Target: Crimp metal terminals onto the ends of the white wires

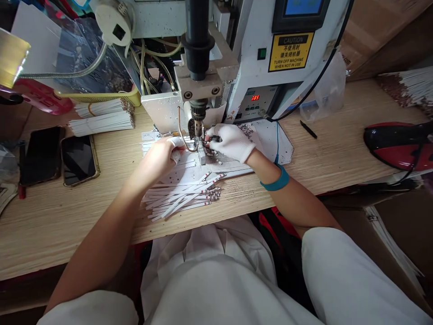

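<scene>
White thin strip (202,157) sits under the machine head (198,115), far-centre on the table (338,149).
Gloved right hand (232,142) is pinched on its end. Left hand (161,155) lies on it from the left, grip can't be told. Likely light, bendy and easily kinked, so hold it flat near the end, off the tiny parts. Pile of strips (182,196) lies nearer.

right hand (232,143) in white glove, blue wristband (276,182) on its wrist. left hand (158,158) ungloved, white covers on fingertips (176,141). white short-sleeved top (209,275).
</scene>
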`<state>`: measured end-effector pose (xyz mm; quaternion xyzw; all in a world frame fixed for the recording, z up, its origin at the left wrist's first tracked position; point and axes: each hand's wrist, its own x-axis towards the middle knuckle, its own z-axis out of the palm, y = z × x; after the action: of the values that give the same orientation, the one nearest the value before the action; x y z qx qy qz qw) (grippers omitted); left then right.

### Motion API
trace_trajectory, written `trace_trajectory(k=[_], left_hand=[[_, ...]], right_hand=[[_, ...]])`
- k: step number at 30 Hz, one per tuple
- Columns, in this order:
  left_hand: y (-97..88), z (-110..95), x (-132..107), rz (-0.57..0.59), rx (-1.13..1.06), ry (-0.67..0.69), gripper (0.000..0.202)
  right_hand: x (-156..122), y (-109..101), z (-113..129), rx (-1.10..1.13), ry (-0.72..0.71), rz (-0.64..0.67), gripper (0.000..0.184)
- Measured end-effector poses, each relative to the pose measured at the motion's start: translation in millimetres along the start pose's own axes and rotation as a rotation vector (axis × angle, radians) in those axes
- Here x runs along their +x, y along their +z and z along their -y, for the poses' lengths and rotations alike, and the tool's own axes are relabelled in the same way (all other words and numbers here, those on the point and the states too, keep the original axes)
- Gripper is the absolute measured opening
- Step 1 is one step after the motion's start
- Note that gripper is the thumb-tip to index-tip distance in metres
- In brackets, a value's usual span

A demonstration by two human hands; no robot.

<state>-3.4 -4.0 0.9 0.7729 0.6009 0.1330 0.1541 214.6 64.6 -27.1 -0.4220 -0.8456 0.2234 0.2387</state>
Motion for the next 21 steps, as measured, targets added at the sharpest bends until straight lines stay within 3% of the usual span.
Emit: trace_trajectory(k=[3,7,11,16,21], left_hand=[[-5.6,-2,-2,0.003,-0.085,0.005,0.019],[-6.2,-1,-2,0.063,-0.199,-0.063,0.017],[-4.4,2,-3,0.087,-0.339,-0.075,0.021],[-3.7,4,-3,0.105,-0.486,-0.088,0.028],[-3.9,2,-4,0.113,-0.582,-0.160,0.032]], right_hand=[[0,2,2,-0.007,0.059,-0.002,0.012],[0,2,7,0.067,0.038,0.009,0.006],[-3,-7,15,0.361,0.115,-0.037,0.004],[-6,-20,16,0.891,0.297,0.153,0.016],[-9,-19,17,1.014,0.319,0.246,0.011]])
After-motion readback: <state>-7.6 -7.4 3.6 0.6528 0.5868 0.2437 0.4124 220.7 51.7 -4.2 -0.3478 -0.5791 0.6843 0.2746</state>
